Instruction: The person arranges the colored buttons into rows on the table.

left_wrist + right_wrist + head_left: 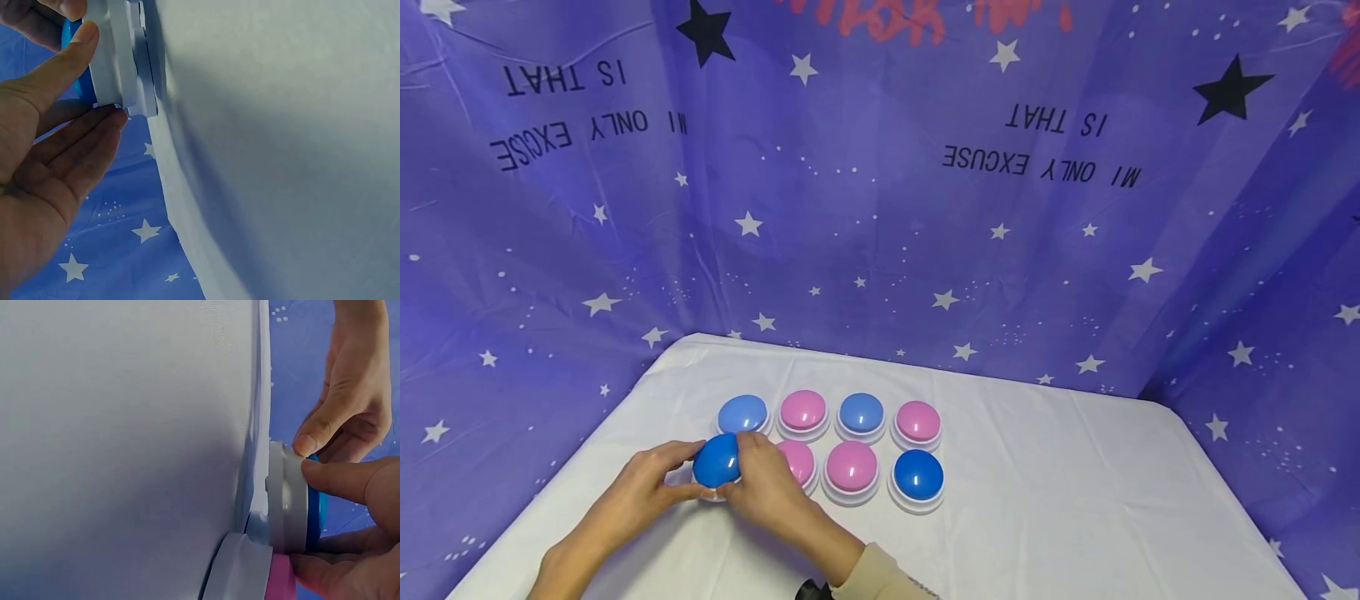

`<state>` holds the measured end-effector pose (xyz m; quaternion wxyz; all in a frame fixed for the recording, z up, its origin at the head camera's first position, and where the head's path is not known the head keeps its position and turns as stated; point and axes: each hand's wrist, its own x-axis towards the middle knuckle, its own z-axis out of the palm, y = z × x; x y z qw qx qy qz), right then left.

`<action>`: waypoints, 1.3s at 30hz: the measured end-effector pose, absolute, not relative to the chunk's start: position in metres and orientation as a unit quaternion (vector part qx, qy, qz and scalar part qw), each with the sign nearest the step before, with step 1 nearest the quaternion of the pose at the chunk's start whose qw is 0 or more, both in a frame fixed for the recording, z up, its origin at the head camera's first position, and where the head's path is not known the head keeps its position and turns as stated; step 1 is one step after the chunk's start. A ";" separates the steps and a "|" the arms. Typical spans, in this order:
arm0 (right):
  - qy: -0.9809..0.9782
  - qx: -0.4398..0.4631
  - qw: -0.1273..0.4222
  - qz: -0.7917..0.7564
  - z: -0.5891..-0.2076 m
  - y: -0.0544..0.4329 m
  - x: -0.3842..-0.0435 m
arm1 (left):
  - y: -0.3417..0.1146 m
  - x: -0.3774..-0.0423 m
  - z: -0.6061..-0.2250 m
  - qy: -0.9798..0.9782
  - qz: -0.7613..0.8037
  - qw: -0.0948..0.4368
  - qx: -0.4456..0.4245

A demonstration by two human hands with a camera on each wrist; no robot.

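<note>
Both hands grip one dark blue dome push button [716, 461] at the left end of the front row. Its white base [112, 56] is close to the tabletop; whether it touches cannot be told. My left hand [638, 486] pinches the button from the left, thumb nearer me and fingers on the far side. From the right, my right hand [767, 483] holds the same button between thumb and fingers. Beside the right hand sits a pink button [798, 461], partly hidden by it. Just behind the held button stands a light blue button [742, 414].
Further right in the front row are another pink button [852, 467] and a dark blue one [918, 475]. The back row continues with pink [802, 410], light blue [861, 412] and pink [918, 422] buttons. A white cloth covers the table [1075, 492]; a purple starred curtain [880, 192] hangs behind.
</note>
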<state>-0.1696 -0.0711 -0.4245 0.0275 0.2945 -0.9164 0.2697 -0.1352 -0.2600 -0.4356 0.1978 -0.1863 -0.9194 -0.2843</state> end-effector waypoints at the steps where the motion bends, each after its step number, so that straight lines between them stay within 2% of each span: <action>1: -0.917 0.296 0.030 0.265 -0.424 -0.072 -0.169 | -0.260 -0.135 -0.435 -0.920 -0.283 0.199 -0.186; 15: -0.934 0.308 0.017 0.181 -0.424 -0.080 -0.167 | -0.266 -0.133 -0.442 -0.925 -0.278 0.174 -0.194; 20: -0.933 0.325 0.031 0.153 -0.424 -0.082 -0.169 | -0.267 -0.134 -0.445 -0.925 -0.267 0.184 -0.198; 28: -0.923 0.363 0.090 0.094 -0.429 -0.084 -0.168 | -0.270 -0.132 -0.450 -0.919 -0.268 0.208 -0.199; 39: -0.922 0.357 0.086 0.126 -0.429 -0.082 -0.166 | -0.272 -0.132 -0.447 -0.929 -0.262 0.187 -0.184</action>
